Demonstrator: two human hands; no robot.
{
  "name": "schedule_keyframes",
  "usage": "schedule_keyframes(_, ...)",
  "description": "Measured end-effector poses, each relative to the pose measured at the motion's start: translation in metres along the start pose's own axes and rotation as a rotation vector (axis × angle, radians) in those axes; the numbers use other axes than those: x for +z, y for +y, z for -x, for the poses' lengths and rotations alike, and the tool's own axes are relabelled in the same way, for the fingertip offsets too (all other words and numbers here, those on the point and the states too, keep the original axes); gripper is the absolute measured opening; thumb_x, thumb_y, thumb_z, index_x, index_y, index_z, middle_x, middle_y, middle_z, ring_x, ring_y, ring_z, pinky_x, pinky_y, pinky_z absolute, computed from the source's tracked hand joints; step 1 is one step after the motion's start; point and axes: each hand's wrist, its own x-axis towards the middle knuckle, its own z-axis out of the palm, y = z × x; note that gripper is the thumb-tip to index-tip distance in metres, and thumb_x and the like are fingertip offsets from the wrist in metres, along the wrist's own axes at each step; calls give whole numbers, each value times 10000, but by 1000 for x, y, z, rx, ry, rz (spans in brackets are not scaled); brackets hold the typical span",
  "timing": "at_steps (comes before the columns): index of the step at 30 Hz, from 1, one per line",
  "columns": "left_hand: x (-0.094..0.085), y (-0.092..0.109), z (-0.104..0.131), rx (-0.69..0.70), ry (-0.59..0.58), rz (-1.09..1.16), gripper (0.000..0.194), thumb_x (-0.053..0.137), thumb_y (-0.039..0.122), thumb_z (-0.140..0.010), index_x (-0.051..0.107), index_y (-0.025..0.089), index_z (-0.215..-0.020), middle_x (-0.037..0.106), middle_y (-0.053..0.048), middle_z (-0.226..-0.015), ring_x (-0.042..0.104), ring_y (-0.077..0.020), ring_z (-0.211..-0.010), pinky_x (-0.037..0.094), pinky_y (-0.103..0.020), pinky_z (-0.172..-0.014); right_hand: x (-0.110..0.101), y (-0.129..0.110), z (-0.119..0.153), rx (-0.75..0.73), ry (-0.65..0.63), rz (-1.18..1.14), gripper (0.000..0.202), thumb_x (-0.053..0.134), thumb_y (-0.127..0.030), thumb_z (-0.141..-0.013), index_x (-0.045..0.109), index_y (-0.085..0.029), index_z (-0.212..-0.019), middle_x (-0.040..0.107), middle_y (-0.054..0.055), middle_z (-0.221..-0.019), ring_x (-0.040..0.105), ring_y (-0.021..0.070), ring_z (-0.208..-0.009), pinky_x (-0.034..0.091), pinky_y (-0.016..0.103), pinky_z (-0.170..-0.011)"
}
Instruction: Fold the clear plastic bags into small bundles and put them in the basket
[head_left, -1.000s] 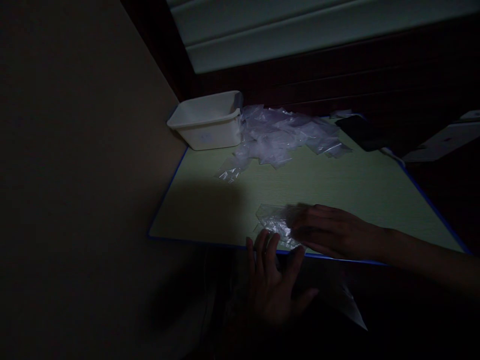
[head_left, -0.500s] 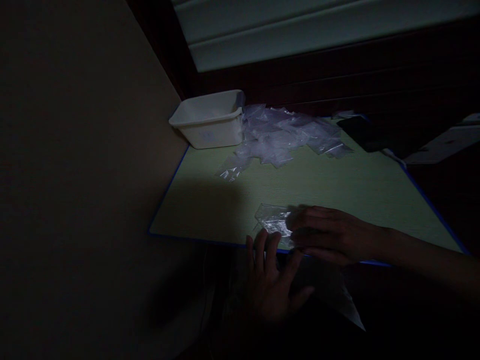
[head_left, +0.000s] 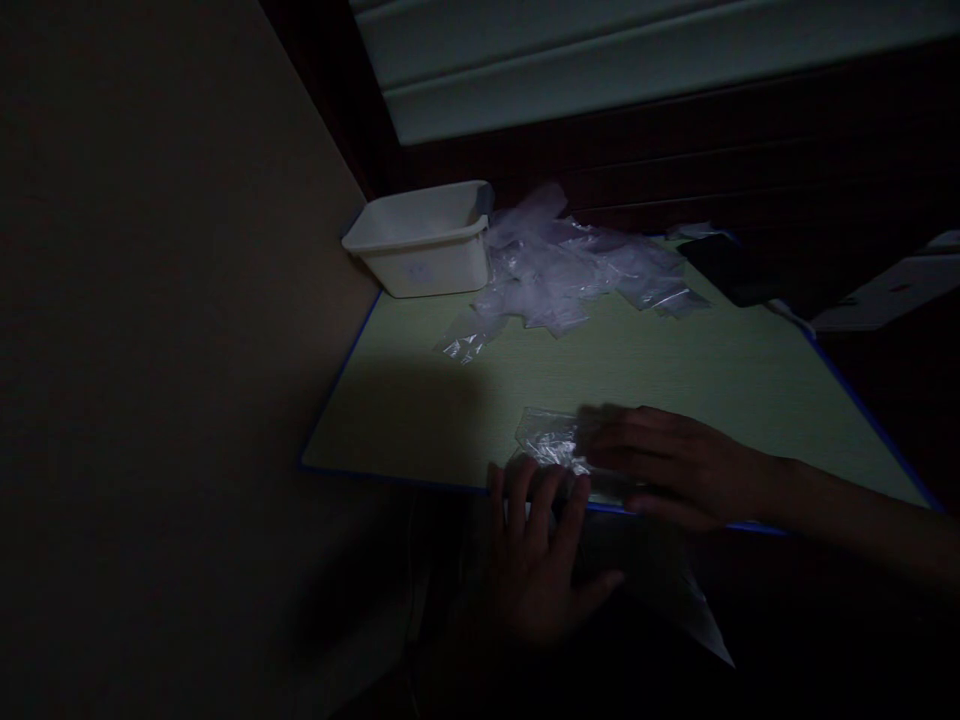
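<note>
Green table (head_left: 675, 370): right hand (head_left: 675, 465) flattens crosswise plastic bag (head_left: 551, 445).

Count by kind, head view:

- Hands: two, the left hand (head_left: 540, 565) and the right hand (head_left: 671, 465).
- Bin (head_left: 424, 240): one, white.
- Counter (head_left: 675, 370): one.
- Clear bags: one under the hands (head_left: 551, 445), one loose bag (head_left: 463, 345), and one heap (head_left: 570, 265) too dim to count.
- Dark flat item (head_left: 731, 268): one.
</note>
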Motion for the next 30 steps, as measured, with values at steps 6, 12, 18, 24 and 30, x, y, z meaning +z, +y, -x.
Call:
schedule_keyframes(6,-2,-1,-3,-5,-40,-13,790,507,643,-795,367,171,-1413,400,-127,-1417,214,-383,-1357,152,-652,-1093,-11,5,-12,514,-23,-25,373,482,-333,-913,545,-137,-1224,616,132,-1154,559,252,-1072,461,401,-903)
schedule_keyframes(12,0,-1,-2,-16,-47,-31,733,513,584,-822,371,176,-1415,378,-124,-1430,183,-375,-1376,163,-631,-1101,-15,7,-42,719,-266,-164,253,511,-382,-871,609,-170,-967,666,84,-871,615,207,-760,448,295,-660)
schedule_keyframes(18,3,-2,0,-19,-49,-37,755,511,589,-816,350,178,-1429,343,-140,-1451,145,-376,-1392,178,-625,-1096,-15,14,-59,693,-352,-353,172,577,-320,-800,577,-168,-879,631,41,-797,553,155,-664,379,254,-573)
schedule_keyframes(24,5,-3,3,-2,-28,-19,771,511,595,-814,323,191,-1443,285,-158,-1474,122,-381,-1400,183,-624,-1089,-22,12,-63,751,-340,-478,180,605,-329,-774,554,-175,-853,591,12,-736,505,129,-612,348,238,-520)
schedule_keyframes(30,6,-3,0,7,-3,18,758,534,575,-810,325,207,-1439,262,-173,-1467,129,-391,-1395,188,-642,-1078,-14,11,-63,772,-323,-665,279,635,-275,-740,512,-169,-967,615,32,-837,552,158,-711,415,247,-569)
